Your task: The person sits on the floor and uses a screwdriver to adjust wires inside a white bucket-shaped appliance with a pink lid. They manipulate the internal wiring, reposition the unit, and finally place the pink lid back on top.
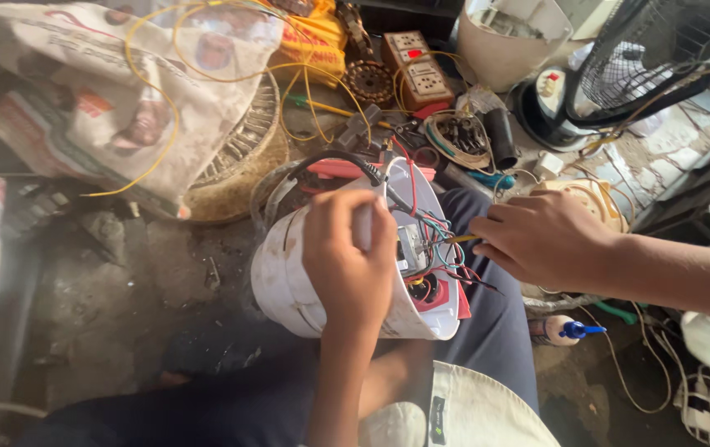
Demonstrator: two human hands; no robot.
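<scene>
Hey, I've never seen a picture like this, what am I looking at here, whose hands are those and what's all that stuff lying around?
There is no machine at work here: a person wears a camera on the head, so this one picture looks down at their own two hands and lap. The left hand grips a white plastic housing, open at one end with coloured wires inside. The right hand holds a thin yellow-handled tool, its tip among those wires. On the dirty floor beyond lie yellow cables, a brown socket board, a printed sack, a black fan grille and a blue-capped bottle.
</scene>
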